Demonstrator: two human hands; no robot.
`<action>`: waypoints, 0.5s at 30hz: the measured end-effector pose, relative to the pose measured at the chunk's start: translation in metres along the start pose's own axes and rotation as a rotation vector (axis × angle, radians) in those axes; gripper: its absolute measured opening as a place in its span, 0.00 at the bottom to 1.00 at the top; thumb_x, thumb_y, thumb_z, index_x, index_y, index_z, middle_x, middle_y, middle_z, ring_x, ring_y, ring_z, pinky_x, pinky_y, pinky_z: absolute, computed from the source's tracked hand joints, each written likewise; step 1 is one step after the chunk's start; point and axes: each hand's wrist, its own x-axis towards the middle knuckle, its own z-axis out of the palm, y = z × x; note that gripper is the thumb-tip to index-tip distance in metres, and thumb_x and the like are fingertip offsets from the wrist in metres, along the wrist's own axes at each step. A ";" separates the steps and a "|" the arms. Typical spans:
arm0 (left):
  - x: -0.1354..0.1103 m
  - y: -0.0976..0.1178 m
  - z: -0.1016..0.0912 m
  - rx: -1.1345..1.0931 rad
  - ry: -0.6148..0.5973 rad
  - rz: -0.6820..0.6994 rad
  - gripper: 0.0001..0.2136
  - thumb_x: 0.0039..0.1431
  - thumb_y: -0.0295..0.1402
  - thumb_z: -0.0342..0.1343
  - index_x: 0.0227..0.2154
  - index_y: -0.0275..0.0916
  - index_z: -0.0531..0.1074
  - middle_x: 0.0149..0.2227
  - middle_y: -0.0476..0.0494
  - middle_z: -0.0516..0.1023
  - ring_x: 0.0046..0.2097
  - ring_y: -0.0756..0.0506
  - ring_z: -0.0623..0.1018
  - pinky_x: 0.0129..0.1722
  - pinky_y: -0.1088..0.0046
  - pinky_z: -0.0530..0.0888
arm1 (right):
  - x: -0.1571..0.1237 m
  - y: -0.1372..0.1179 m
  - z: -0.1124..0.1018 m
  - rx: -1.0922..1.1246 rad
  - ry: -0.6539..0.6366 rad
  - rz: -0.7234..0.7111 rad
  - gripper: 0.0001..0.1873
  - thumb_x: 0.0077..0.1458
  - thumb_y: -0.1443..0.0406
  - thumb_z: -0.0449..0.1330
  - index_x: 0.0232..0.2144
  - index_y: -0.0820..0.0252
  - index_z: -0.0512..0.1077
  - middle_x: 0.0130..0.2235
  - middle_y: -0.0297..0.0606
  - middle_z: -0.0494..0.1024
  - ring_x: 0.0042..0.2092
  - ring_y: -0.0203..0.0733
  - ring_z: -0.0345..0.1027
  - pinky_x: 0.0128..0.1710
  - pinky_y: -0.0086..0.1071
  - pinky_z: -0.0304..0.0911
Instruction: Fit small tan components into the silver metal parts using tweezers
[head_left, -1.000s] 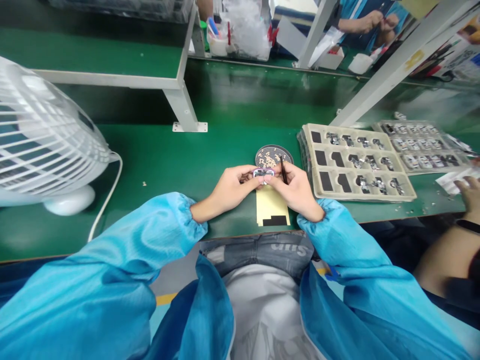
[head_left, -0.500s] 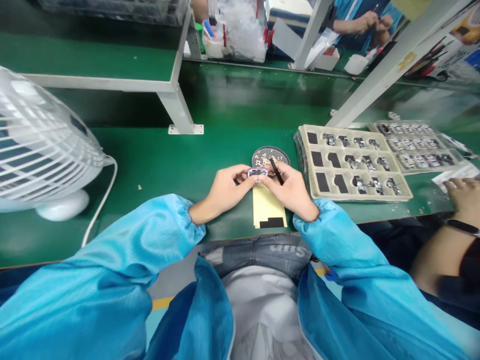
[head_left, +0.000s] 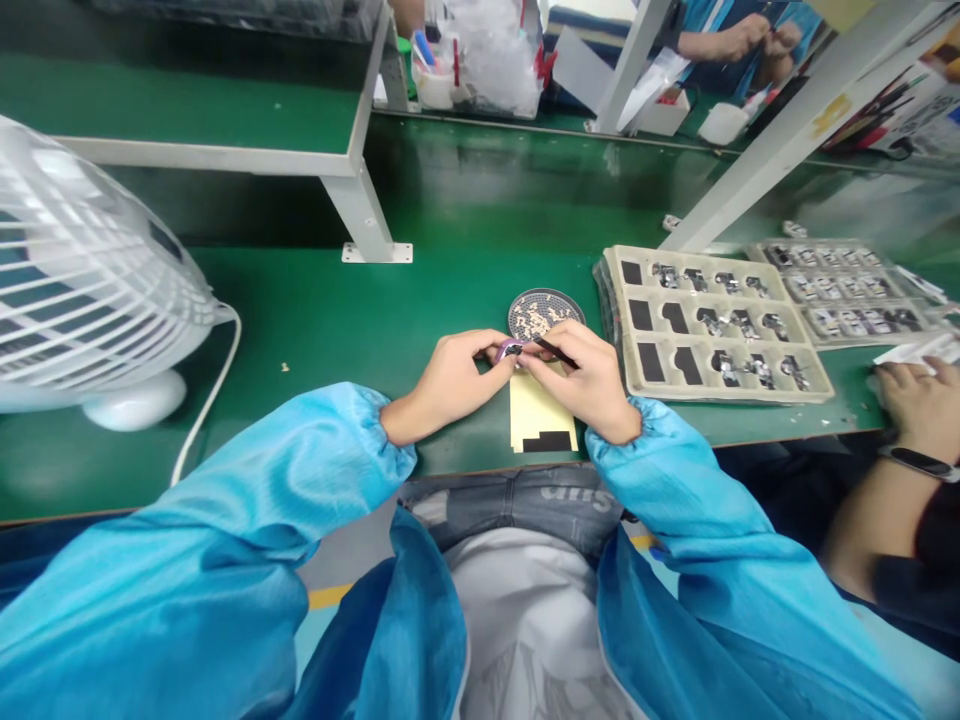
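Left hand (head_left: 450,385): grip closed on a small metal part (head_left: 511,349), held just above the bench (head_left: 337,320). Right hand (head_left: 589,380): grip pinched on a thin dark tool (head_left: 556,351), its tip at the part. A yellow sheet (head_left: 536,410) lies beneath the hands, a round dish (head_left: 546,310) sits just behind them, and a parts tray (head_left: 621,300) is to the right.

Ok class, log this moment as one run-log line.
left hand: grips small part | right hand: grips black tool, tip near part | below hands: yellow sheet

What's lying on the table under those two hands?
A yellow sheet with a black strip lies on the green table. The left hand, pinching a small part, and the right hand, holding a black tool, hide its far end.
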 end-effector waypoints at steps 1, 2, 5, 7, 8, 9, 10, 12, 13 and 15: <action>0.000 -0.001 0.000 0.017 0.006 0.015 0.08 0.62 0.33 0.60 0.40 0.39 0.83 0.36 0.46 0.84 0.36 0.46 0.78 0.39 0.71 0.73 | 0.000 0.001 0.000 -0.001 -0.011 -0.003 0.07 0.64 0.58 0.66 0.40 0.54 0.80 0.38 0.40 0.78 0.40 0.45 0.73 0.41 0.41 0.72; 0.000 -0.001 -0.001 0.034 0.009 0.033 0.08 0.62 0.33 0.60 0.40 0.39 0.83 0.36 0.46 0.84 0.36 0.46 0.78 0.39 0.70 0.73 | 0.000 0.001 0.000 -0.002 -0.025 -0.008 0.07 0.64 0.58 0.66 0.40 0.54 0.80 0.38 0.40 0.78 0.41 0.45 0.73 0.42 0.40 0.71; 0.001 -0.001 -0.001 0.059 0.007 0.049 0.08 0.63 0.33 0.59 0.39 0.39 0.82 0.35 0.45 0.83 0.36 0.46 0.77 0.39 0.70 0.72 | 0.001 -0.001 -0.002 -0.001 -0.085 -0.019 0.07 0.66 0.59 0.65 0.40 0.55 0.78 0.40 0.40 0.79 0.42 0.45 0.73 0.42 0.40 0.70; 0.002 0.000 -0.002 0.030 -0.011 -0.005 0.08 0.63 0.35 0.59 0.38 0.38 0.82 0.34 0.46 0.83 0.35 0.46 0.77 0.37 0.70 0.71 | 0.003 -0.002 -0.004 0.001 -0.091 -0.019 0.07 0.66 0.59 0.64 0.39 0.55 0.76 0.39 0.39 0.78 0.41 0.45 0.72 0.42 0.39 0.70; 0.002 0.000 -0.002 0.011 -0.020 -0.040 0.09 0.63 0.36 0.59 0.38 0.38 0.82 0.33 0.47 0.82 0.35 0.47 0.76 0.36 0.71 0.70 | 0.004 -0.003 -0.005 -0.006 -0.061 -0.012 0.07 0.67 0.59 0.64 0.38 0.55 0.75 0.38 0.39 0.77 0.41 0.44 0.72 0.42 0.39 0.69; 0.004 0.000 -0.003 -0.004 -0.024 -0.071 0.09 0.63 0.36 0.59 0.37 0.38 0.81 0.32 0.47 0.81 0.34 0.47 0.76 0.35 0.71 0.69 | 0.005 -0.003 -0.007 -0.028 -0.016 0.003 0.07 0.67 0.59 0.63 0.38 0.55 0.75 0.38 0.39 0.77 0.41 0.45 0.72 0.42 0.39 0.69; 0.005 -0.001 -0.004 -0.012 -0.023 -0.094 0.09 0.63 0.37 0.59 0.36 0.38 0.81 0.31 0.48 0.80 0.33 0.47 0.75 0.34 0.71 0.68 | 0.006 -0.002 -0.008 -0.072 0.027 0.027 0.07 0.68 0.60 0.62 0.38 0.55 0.74 0.38 0.39 0.76 0.42 0.46 0.72 0.44 0.40 0.70; 0.008 -0.002 -0.007 0.001 -0.007 -0.119 0.09 0.62 0.37 0.59 0.35 0.38 0.80 0.29 0.49 0.77 0.31 0.48 0.72 0.32 0.71 0.65 | 0.008 0.001 -0.010 -0.210 0.061 0.097 0.06 0.69 0.62 0.59 0.42 0.56 0.75 0.42 0.43 0.76 0.45 0.48 0.73 0.46 0.42 0.70; 0.010 -0.003 -0.008 0.014 0.004 -0.126 0.09 0.62 0.37 0.59 0.34 0.38 0.79 0.28 0.50 0.76 0.30 0.49 0.70 0.31 0.71 0.64 | 0.008 0.003 -0.011 -0.278 0.042 0.132 0.08 0.70 0.63 0.57 0.45 0.56 0.76 0.44 0.44 0.77 0.47 0.50 0.73 0.48 0.44 0.70; 0.014 -0.006 -0.011 0.042 0.027 -0.129 0.09 0.62 0.36 0.58 0.32 0.38 0.78 0.27 0.50 0.73 0.30 0.48 0.68 0.31 0.70 0.62 | 0.006 0.006 -0.012 -0.360 -0.011 0.174 0.11 0.69 0.65 0.56 0.49 0.57 0.76 0.47 0.47 0.77 0.49 0.53 0.73 0.50 0.46 0.70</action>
